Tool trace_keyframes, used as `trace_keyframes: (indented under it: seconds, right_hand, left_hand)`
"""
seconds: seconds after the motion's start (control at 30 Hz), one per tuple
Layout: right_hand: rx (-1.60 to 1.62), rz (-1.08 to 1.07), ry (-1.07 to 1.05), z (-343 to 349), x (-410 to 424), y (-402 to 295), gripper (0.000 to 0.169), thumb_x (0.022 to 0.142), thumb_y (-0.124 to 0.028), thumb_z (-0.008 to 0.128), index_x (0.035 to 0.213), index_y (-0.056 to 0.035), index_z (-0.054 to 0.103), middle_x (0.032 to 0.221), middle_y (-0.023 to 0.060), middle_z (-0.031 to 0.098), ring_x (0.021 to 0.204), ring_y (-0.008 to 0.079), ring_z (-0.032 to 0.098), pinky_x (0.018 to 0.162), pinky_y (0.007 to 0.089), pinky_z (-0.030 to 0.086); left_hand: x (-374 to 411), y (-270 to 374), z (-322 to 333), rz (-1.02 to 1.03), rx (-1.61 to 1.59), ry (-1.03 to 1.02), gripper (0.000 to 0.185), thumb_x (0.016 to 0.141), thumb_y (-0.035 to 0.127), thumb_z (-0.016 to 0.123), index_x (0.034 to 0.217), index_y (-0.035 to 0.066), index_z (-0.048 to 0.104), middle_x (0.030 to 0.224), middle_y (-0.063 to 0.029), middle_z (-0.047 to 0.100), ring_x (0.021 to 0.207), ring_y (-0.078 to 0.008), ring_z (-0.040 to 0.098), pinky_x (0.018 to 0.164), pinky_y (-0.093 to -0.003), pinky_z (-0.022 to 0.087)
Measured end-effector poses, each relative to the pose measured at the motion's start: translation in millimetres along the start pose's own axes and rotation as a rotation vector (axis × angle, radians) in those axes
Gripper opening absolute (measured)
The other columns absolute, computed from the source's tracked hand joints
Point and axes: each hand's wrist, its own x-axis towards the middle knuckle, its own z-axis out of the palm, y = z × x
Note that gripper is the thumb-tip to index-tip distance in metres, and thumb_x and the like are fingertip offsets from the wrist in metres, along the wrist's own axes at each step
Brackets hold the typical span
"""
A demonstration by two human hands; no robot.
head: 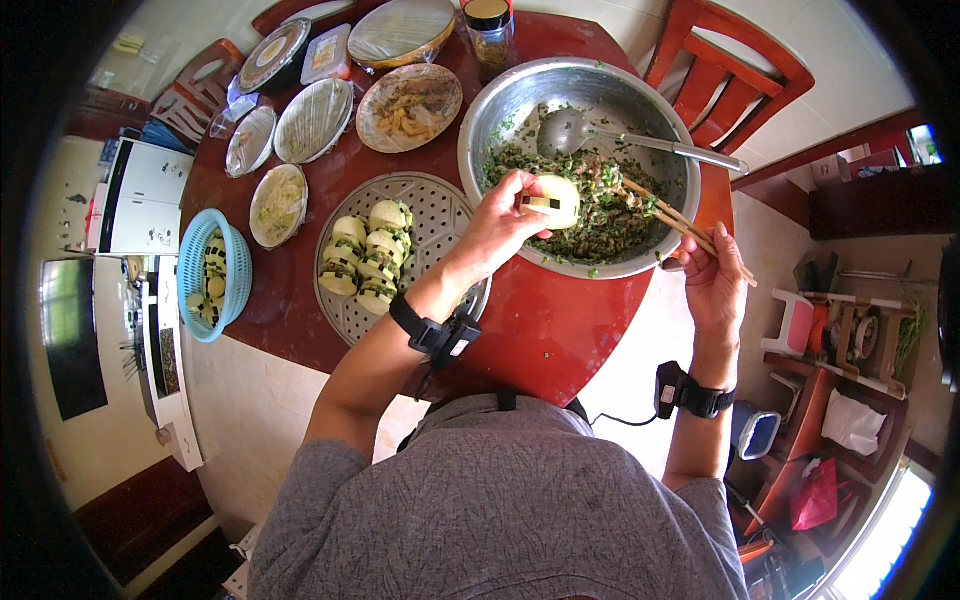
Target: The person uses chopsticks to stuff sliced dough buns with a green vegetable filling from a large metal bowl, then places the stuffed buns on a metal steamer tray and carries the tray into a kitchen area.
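Observation:
Over the near left rim of a large steel bowl (487, 90), my left hand (517, 214) grips a pale vegetable piece (559, 201) with dark stripes of skin. Wooden chopsticks (701, 238) are held in my right hand (712, 281) beside the bowl's right rim. Their tips touch the chopped green and meaty filling (600, 232) in the bowl. A steel ladle (562, 133) rests in it, its handle across the right rim. To the left, a perforated metal tray (442, 202) bears several stuffed vegetable pieces (375, 262) in rows.
A blue plastic basket (241, 270) with more striped pieces stands at the table's left edge. Several plates and bowls, some under film, such as a dish of food (409, 109), fill the far left. A lidded jar (489, 45) stands behind the steel bowl. A wooden chair (727, 67) is beyond the table.

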Motion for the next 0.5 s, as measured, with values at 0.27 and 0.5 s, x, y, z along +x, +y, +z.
trace_keyframes:
  seconds: [0.27, 0.5]
  right_hand:
    - [-0.327, -0.174, -0.174, 28, -15, 9, 0.019, 0.09, -0.019, 0.052, 0.09, 0.0001, 0.056, 0.09, 0.0162, 0.063, 0.075, 0.025, 0.066, 0.067, 0.0337, 0.057]
    - [-0.523, -0.148, -0.255, 30, -18, 7, 0.016, 0.088, -0.015, 0.055, 0.091, 0.0004, 0.056, 0.091, 0.0151, 0.062, 0.076, 0.0231, 0.065, 0.069, 0.0348, 0.055]
  left_hand:
    - [3, 9, 3, 0.006, -0.201, -0.073, 0.025, 0.079, -0.003, 0.055, 0.092, 0.008, 0.036, 0.094, -0.0102, 0.055, 0.085, -0.0229, 0.062, 0.075, -0.0325, 0.052]
    - [-1, 16, 5, 0.07, -0.302, -0.055, 0.04, 0.077, -0.001, 0.057, 0.108, 0.007, 0.034, 0.102, -0.015, 0.057, 0.086, -0.0244, 0.061, 0.075, -0.036, 0.052]
